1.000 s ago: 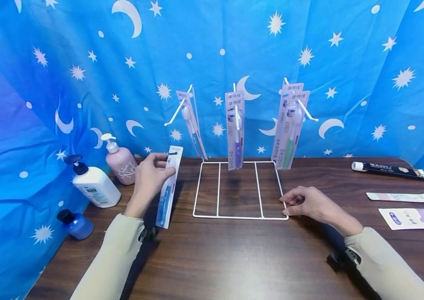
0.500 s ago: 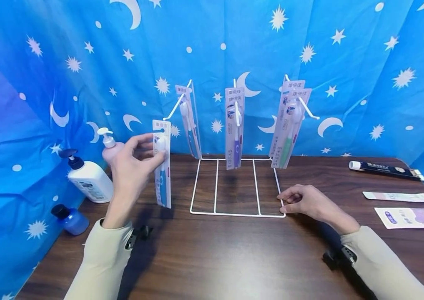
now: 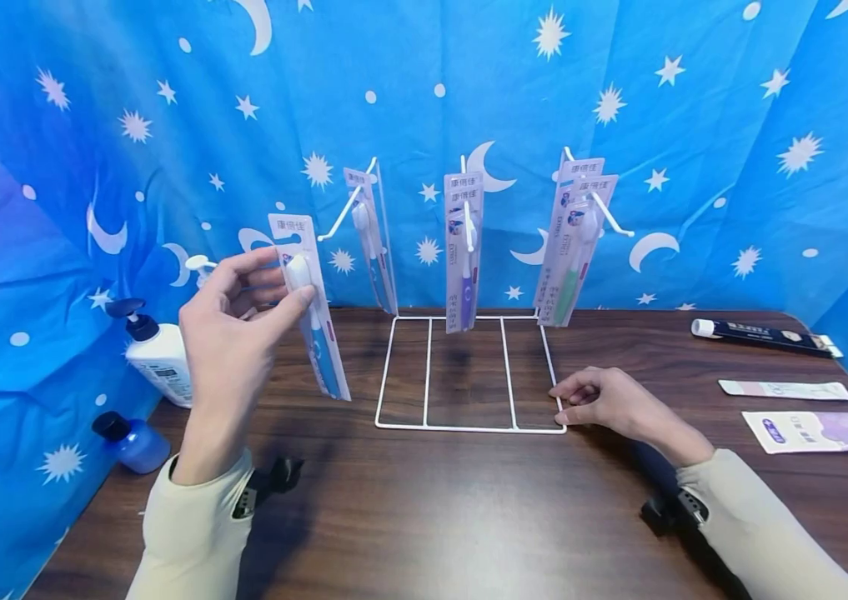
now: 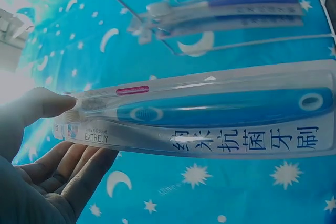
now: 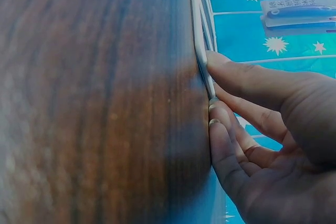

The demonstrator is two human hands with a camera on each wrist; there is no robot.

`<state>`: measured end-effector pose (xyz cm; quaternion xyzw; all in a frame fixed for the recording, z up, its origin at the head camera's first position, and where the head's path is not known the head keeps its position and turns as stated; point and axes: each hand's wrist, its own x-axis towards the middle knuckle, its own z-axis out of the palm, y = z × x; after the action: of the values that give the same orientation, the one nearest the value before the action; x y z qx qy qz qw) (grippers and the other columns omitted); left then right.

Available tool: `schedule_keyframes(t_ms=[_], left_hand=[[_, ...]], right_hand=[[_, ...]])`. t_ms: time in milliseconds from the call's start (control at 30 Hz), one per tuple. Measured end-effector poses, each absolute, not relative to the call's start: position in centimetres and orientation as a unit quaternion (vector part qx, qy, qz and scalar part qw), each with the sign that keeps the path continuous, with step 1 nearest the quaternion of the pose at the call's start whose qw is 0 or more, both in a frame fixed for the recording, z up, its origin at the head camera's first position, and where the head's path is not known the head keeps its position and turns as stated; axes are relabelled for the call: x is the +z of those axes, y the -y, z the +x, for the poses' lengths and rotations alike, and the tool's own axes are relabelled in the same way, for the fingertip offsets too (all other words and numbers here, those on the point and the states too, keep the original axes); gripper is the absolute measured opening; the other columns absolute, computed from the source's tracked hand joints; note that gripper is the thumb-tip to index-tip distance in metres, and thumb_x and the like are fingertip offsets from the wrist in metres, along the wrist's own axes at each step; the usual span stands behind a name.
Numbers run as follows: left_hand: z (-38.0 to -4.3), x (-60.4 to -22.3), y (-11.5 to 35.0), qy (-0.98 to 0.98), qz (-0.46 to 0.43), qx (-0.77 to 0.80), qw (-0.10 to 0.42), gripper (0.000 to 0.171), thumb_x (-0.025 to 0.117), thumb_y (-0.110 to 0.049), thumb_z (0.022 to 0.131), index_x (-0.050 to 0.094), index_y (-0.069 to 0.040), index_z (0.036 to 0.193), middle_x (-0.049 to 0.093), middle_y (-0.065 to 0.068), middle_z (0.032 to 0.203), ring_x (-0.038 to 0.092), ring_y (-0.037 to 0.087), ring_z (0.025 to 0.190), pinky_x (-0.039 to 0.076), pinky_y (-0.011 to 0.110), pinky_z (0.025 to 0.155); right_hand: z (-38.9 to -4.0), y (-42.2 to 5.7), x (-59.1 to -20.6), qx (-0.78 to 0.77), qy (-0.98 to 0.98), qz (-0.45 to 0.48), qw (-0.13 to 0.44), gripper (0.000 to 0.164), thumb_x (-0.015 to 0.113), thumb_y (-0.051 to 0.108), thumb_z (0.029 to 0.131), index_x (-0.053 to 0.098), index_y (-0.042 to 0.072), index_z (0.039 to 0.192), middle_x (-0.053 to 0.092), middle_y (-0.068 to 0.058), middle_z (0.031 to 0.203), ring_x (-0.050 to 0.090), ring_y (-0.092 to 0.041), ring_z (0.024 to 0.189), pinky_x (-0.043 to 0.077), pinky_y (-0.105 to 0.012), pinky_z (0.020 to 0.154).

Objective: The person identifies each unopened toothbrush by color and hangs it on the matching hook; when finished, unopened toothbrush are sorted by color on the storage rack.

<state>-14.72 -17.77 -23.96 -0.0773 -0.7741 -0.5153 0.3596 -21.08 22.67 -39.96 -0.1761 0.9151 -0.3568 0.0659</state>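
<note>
My left hand (image 3: 227, 337) pinches a blue toothbrush in a clear blister pack (image 3: 328, 354) near its top, thumb in front and fingers behind. The pack hangs slightly tilted above the table, its notched hanging hole just left of the left hook (image 3: 339, 217) of a white wire display rack (image 3: 469, 429). In the left wrist view the blue handle (image 4: 220, 107) stretches out beyond the thumb. My right hand (image 3: 614, 404) grips the front right corner of the rack's base, thumb and fingers around the wire (image 5: 200, 56). Packed toothbrushes hang on the rack: purple (image 3: 466, 292) in the middle, green (image 3: 566, 287) at right.
Another packed toothbrush (image 3: 371, 242) hangs at the left hook's back. Left stand a white pump bottle (image 3: 161, 362), a blue bottle (image 3: 140, 446) and a partly hidden pump bottle (image 3: 201, 265). Right lie a black tube (image 3: 765, 335), a slim pack (image 3: 784, 390) and a purple-white tube (image 3: 821, 432).
My left hand has lifted the blue toothbrush pack up and leftward from low beside the rack to about the left hook's height. My right hand stays on the rack's corner.
</note>
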Motion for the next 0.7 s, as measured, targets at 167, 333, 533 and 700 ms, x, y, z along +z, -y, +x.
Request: schedule_keyframes(t_ms=[167,333,533,700], left_hand=[[-13.8,-23.4,17.3,0.766,-0.097,-0.520,0.365,0.043,0.081,-0.016,0.080,0.066,-0.013,0.120,0.067,0.005,0.101,0.066,0.018,0.086,0.051,0.025,0.075],[-13.9,-23.3,16.6,0.770,-0.110,-0.519,0.355,0.042,0.080,-0.019,0.080,0.067,-0.013,0.120,0.068,0.005,0.101,0.066,0.017,0.087,0.052,0.026,0.077],[-14.4,-23.7,16.2,0.761,-0.116,-0.535,0.347,0.043,0.082,-0.016,0.078,0.067,-0.012,0.119,0.070,0.008,0.100,0.068,0.018,0.085,0.053,0.025,0.074],[-14.8,-23.8,16.2,0.759,-0.113,-0.541,0.345,0.042,0.082,-0.016,0.078,0.068,-0.013,0.118,0.070,0.008,0.100,0.069,0.017,0.086,0.053,0.025,0.073]], right_hand=[[-21.0,-22.6,-39.9,-0.359,-0.914,-0.177,0.065,0.034,0.081,0.025,0.079,0.072,0.009,0.107,0.065,0.000,0.087,0.052,-0.019,0.077,0.042,-0.031,0.066],[-20.9,-22.7,-40.0,-0.359,-0.915,-0.168,0.069,0.034,0.081,0.025,0.079,0.072,0.009,0.107,0.064,0.000,0.087,0.051,-0.019,0.077,0.041,-0.030,0.065],[-20.9,-22.6,-40.1,-0.360,-0.914,-0.172,0.069,0.035,0.082,0.025,0.078,0.072,0.009,0.107,0.064,-0.001,0.087,0.051,-0.019,0.077,0.041,-0.030,0.065],[-21.0,-22.6,-40.0,-0.359,-0.914,-0.178,0.065,0.034,0.081,0.025,0.079,0.072,0.009,0.107,0.065,0.000,0.087,0.052,-0.019,0.077,0.041,-0.031,0.066]])
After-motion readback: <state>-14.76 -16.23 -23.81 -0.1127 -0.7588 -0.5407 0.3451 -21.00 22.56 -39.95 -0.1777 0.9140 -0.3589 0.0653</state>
